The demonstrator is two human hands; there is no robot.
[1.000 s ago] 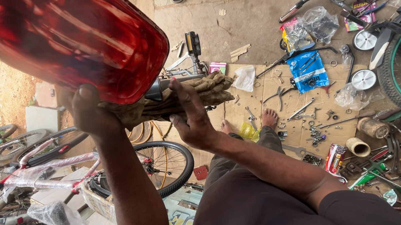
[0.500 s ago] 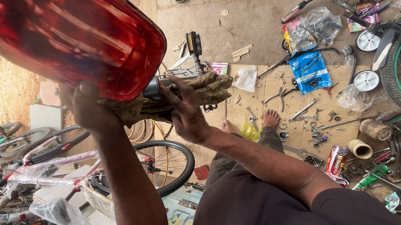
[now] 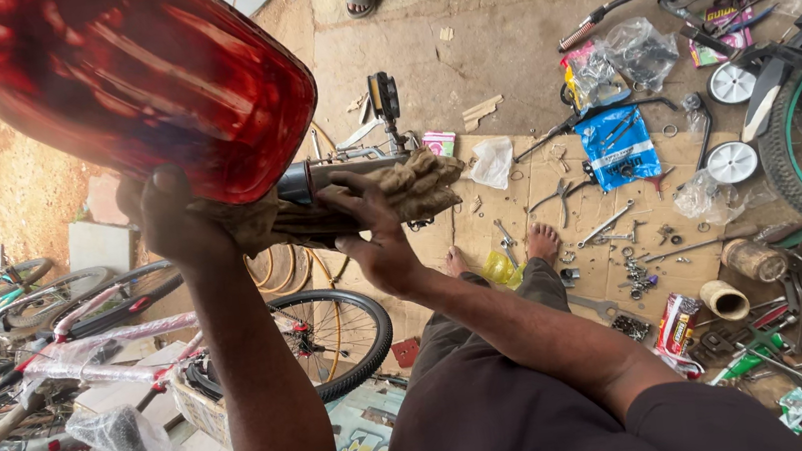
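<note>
Wiping a red glossy shell held up close to my view.

My left hand (image 3: 169, 217) props the red shell (image 3: 138, 84) from below, fingers closed on its lower edge; my right hand (image 3: 377, 238) is clamped on a brown rag (image 3: 412, 189) wrapped round a metal tube (image 3: 315, 180) beneath it. I judge this mid-wipe; the next stroke calls for a steady left grip. On the floor's right side, a blue bag (image 3: 618, 145) and clear bags (image 3: 637, 47) hold small parts I cannot make out.

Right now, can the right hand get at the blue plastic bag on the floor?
Probably not: the right hand is raised, wrapped around a tan rag, and the blue plastic bag lies far below on the floor.
</note>
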